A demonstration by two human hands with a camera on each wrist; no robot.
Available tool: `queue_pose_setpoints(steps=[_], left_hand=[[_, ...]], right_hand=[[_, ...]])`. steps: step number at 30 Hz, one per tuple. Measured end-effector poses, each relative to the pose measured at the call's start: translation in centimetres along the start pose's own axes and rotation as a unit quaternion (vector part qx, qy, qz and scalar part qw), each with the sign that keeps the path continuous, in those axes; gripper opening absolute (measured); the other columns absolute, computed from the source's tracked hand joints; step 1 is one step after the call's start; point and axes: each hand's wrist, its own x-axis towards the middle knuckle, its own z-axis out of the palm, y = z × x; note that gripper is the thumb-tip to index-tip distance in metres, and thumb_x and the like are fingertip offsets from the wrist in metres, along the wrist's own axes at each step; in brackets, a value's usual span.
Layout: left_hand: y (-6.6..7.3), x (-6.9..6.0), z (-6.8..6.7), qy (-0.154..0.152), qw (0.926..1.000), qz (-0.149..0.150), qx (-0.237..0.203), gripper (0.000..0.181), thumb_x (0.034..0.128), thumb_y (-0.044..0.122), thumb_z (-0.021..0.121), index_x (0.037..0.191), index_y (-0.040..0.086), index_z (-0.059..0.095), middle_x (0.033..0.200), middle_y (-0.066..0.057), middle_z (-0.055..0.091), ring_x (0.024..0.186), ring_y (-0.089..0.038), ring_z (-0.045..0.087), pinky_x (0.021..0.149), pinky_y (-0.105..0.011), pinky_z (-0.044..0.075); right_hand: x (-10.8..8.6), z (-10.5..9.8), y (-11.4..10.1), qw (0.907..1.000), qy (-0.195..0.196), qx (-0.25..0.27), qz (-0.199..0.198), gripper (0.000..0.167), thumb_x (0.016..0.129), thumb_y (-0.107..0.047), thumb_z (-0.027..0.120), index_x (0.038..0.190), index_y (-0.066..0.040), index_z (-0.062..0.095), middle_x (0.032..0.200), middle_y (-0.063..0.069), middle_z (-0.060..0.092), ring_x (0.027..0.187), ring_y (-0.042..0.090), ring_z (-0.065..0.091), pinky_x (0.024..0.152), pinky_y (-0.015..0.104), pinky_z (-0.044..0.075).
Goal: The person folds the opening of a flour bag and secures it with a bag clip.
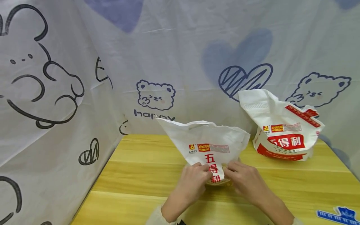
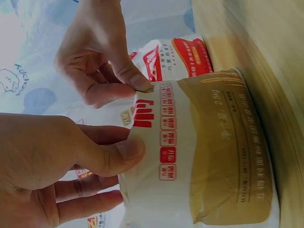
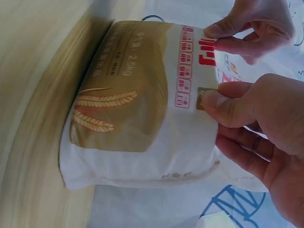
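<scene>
A white flour bag (image 1: 206,137) with red lettering stands upright on the table, its wavy top edge spread wide. Its lower part (image 2: 228,152) is brown, marked 2.5kg, with wheat ears visible in the right wrist view. My left hand (image 1: 195,178) pinches the front of the bag between thumb and fingers, just below the red characters' left side. On the other side, my right hand (image 1: 247,179) pinches the same front face, with its thumb on a small brown patch (image 3: 201,99). The bag's contents are hidden.
A second white and red flour bag (image 1: 284,134) stands at the back right, its top folded over and fastened with a red clip (image 1: 303,115). At the front right lies a blue clip (image 1: 337,215) with a keyboard pattern. A printed cloth (image 1: 180,56) hangs behind the wooden table (image 1: 132,175).
</scene>
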Motion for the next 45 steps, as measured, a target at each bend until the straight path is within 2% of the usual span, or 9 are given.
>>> queue_pose_setpoints(steps=[5, 14, 21, 27, 32, 36, 39, 45], left_hand=[[0.6, 0.2, -0.7, -0.021, 0.9997, -0.003, 0.013, 0.029, 0.0638, -0.003, 0.079, 0.073, 0.025, 0.075, 0.076, 0.013, 0.066, 0.059, -0.009, 0.055, 0.044, -0.019, 0.025], [1.4, 0.1, -1.8, -0.061, 0.9977, -0.002, 0.029, 0.027, 0.0643, 0.003, 0.082, 0.072, 0.027, 0.074, 0.074, 0.013, 0.065, 0.056, -0.007, 0.050, 0.043, -0.019, 0.029], [1.9, -0.1, -2.2, -0.049, 0.9977, 0.002, 0.046, 0.025, 0.0634, 0.006, 0.082, 0.069, 0.029, 0.071, 0.073, 0.014, 0.064, 0.056, -0.007, 0.052, 0.040, -0.021, 0.026], [2.4, -0.2, -2.4, -0.040, 0.9973, 0.004, 0.062, 0.023, 0.0670, 0.010, 0.082, 0.068, 0.030, 0.070, 0.072, 0.015, 0.063, 0.055, -0.006, 0.050, 0.040, -0.021, 0.023], [2.5, -0.2, -2.4, -0.036, 0.9964, 0.006, 0.076, 0.021, 0.0686, 0.012, 0.083, 0.072, 0.029, 0.072, 0.073, 0.015, 0.063, 0.057, -0.006, 0.052, 0.040, -0.021, 0.025], [2.2, -0.3, -2.5, -0.032, 0.9976, 0.016, 0.060, 0.024, 0.0660, 0.007, 0.082, 0.074, 0.028, 0.073, 0.076, 0.014, 0.064, 0.063, -0.007, 0.055, 0.044, -0.020, 0.033], [2.0, -0.2, -2.7, -0.037, 0.9986, 0.023, 0.031, 0.027, 0.0637, 0.003, 0.080, 0.075, 0.026, 0.073, 0.079, 0.013, 0.064, 0.069, -0.008, 0.057, 0.050, -0.019, 0.040], [1.4, -0.2, -3.3, -0.058, 0.9979, 0.015, -0.024, 0.033, 0.0631, -0.001, 0.079, 0.083, 0.025, 0.075, 0.086, 0.011, 0.064, 0.079, -0.008, 0.058, 0.055, -0.020, 0.047]], right_hand=[[-0.2, -0.7, -0.3, 0.9999, -0.004, 0.002, -0.016, 0.035, 0.061, 0.007, 0.085, 0.083, -0.014, 0.068, 0.083, -0.004, 0.059, 0.067, 0.011, 0.054, 0.053, 0.027, 0.052], [-0.3, -1.7, -0.8, 0.9992, -0.030, 0.016, -0.021, 0.036, 0.061, 0.002, 0.091, 0.082, -0.019, 0.069, 0.081, -0.008, 0.059, 0.068, 0.009, 0.053, 0.053, 0.024, 0.050], [-0.1, -2.5, -1.1, 0.9972, -0.066, 0.031, -0.016, 0.037, 0.063, 0.001, 0.092, 0.085, -0.020, 0.071, 0.080, -0.011, 0.057, 0.068, 0.005, 0.048, 0.054, 0.020, 0.047], [-0.3, -2.7, -1.1, 0.9974, -0.056, 0.036, -0.027, 0.039, 0.061, 0.003, 0.091, 0.082, -0.022, 0.068, 0.078, -0.013, 0.052, 0.067, 0.004, 0.044, 0.052, 0.018, 0.042], [-0.3, -2.8, -1.0, 0.9975, -0.049, 0.045, -0.023, 0.038, 0.063, 0.001, 0.091, 0.087, -0.022, 0.073, 0.082, -0.012, 0.059, 0.069, 0.005, 0.052, 0.055, 0.021, 0.049], [-0.5, -3.2, -0.6, 0.9970, -0.029, 0.069, -0.019, 0.037, 0.064, 0.000, 0.091, 0.089, -0.022, 0.076, 0.090, -0.012, 0.064, 0.075, 0.006, 0.061, 0.063, 0.025, 0.056], [-0.5, -3.8, -0.2, 0.9960, -0.017, 0.087, -0.010, 0.036, 0.065, 0.004, 0.088, 0.087, -0.021, 0.075, 0.091, -0.013, 0.063, 0.076, 0.005, 0.060, 0.066, 0.022, 0.055], [0.0, -5.5, 0.6, 0.9940, -0.008, 0.106, 0.026, 0.036, 0.067, 0.006, 0.089, 0.088, -0.019, 0.074, 0.092, -0.015, 0.068, 0.077, 0.003, 0.064, 0.071, 0.019, 0.055]])
